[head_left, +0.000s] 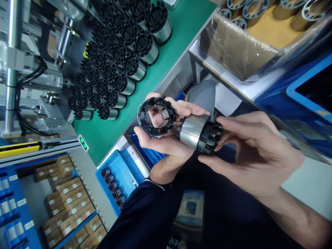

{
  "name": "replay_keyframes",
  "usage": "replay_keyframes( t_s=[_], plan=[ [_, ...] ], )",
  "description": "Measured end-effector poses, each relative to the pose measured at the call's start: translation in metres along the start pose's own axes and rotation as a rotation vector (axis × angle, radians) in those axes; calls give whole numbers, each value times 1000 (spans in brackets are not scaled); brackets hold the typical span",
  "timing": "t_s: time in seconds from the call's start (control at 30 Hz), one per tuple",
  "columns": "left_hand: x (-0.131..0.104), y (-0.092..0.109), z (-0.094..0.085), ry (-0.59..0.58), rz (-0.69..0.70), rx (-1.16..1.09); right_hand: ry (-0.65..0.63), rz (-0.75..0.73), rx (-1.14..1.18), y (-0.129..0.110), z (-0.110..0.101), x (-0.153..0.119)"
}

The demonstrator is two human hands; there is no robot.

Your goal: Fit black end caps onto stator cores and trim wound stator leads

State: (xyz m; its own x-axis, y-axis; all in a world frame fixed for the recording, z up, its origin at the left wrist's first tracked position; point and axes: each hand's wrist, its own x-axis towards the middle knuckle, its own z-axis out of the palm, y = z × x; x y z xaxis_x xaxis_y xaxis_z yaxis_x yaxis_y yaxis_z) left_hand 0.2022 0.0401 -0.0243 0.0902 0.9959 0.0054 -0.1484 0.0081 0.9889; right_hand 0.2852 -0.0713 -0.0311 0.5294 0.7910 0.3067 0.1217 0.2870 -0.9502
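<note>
My left hand [173, 143] is curled, palm up, around a black toothed plastic ring [157, 131], whose open face points up at me. Whether a metal body sits beneath this ring is hidden. Against the heel of that hand lies a motor stator core [193, 130], a silver cylinder with black toothed plastic ends, tilted on its side. Thumb and fingers of my right hand [256, 152] close on its right-hand black end.
Rows of similar stator cores [133, 67] stand on the green bench mat [166, 64]. Metal machinery [33, 69] is at left. A blue tray [124, 169] holds several small wound parts. A plastic-lined box [233, 48] of metal cores stands upper right. Cartons [70, 197] fill a lower-left rack.
</note>
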Motion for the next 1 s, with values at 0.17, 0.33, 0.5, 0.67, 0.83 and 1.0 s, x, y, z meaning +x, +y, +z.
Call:
replay_keyframes(
  t_s=[0.17, 0.33, 0.5, 0.67, 0.83, 1.0],
  plan=[
    [-5, 11, -43, -216, 72, 96, -16, -24, 12, -1, -2, 1],
    [-10, 18, -53, -143, 31, 106, -20, 17, 61, 2, -2, -3],
    [-12, 15, -27, -50, 18, -10, -50, 38, 81, 1, -2, -6],
    [-10, 1, -8, 35, 136, -232, -92, 94, 42, -6, -4, -3],
    [-13, -4, -2, 96, 102, -247, -116, 116, 107, -4, -6, -6],
    [-18, 8, -2, 221, -117, -106, -96, 68, 46, 6, -3, -11]
  ],
)
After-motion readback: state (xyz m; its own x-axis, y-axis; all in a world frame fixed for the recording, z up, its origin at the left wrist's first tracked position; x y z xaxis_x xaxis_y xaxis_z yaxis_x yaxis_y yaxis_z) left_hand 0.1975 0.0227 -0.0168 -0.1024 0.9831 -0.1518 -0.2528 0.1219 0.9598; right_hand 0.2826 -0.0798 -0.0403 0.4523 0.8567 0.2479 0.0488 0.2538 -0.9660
